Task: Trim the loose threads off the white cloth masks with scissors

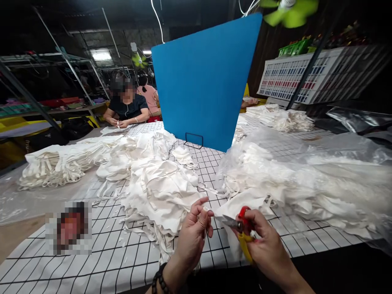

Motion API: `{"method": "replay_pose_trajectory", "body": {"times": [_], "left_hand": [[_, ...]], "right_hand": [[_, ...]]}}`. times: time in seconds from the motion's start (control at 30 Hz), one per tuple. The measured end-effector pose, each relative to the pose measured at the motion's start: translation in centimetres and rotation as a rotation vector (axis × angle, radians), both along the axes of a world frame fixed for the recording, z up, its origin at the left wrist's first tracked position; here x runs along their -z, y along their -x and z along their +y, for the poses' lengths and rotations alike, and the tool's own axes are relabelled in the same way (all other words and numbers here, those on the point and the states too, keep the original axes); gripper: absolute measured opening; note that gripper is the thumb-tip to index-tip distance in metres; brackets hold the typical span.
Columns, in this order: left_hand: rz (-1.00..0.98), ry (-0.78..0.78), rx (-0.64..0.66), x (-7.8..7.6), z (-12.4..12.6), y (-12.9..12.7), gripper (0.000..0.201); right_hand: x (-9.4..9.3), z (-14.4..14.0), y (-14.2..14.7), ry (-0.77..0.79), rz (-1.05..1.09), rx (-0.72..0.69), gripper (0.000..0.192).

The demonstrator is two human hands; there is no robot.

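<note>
My right hand is wrapped round a pair of scissors with one red and one yellow handle, blades pointing left. My left hand has thumb and forefinger pinched on a thin end of white cloth, close to the blade tips. A white cloth piece hangs below the scissors, partly hidden by my right hand; whether it joins the pinched end I cannot tell. Just beyond my left hand lies a heap of white cloth pieces with straps trailing at its near edge.
Stacked white pieces lie at left. A clear plastic bag of white cloth lies at right. A blue board stands on the checked tablecloth. Across the table a co-worker handles cloth. White crates stand back right.
</note>
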State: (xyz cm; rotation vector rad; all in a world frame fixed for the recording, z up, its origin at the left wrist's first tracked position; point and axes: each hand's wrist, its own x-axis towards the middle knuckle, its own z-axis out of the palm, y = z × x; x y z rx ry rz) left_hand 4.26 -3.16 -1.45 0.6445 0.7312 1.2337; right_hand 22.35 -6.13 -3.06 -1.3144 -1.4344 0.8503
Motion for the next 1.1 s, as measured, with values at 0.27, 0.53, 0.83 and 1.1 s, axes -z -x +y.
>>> {"method": "replay_pose_trajectory", "body": {"times": [0.27, 0.53, 0.83, 1.1], "left_hand": [[-0.035, -0.082, 0.124, 0.6, 0.5, -2.2, 0.032], [0.557, -0.426, 0.1, 0.4, -0.6, -1.9, 0.023], [0.762, -0.534, 0.158, 0.2, -1.0, -1.8, 0.024], [0.727, -0.515, 0.206, 0.2, -1.1, -1.9, 0.024]], "right_hand": [[0.2, -1.5, -2.4, 0.131, -0.038, 0.052, 0.028], [-3.6, -1.8, -3.3, 0.18, -0.569, -0.019, 0.03], [-4.5, -2.3, -2.9, 0.157, -0.667, 0.013, 0.027], [-4.5, -2.4, -2.7, 0.188, -0.641, -0.015, 0.031]]}}
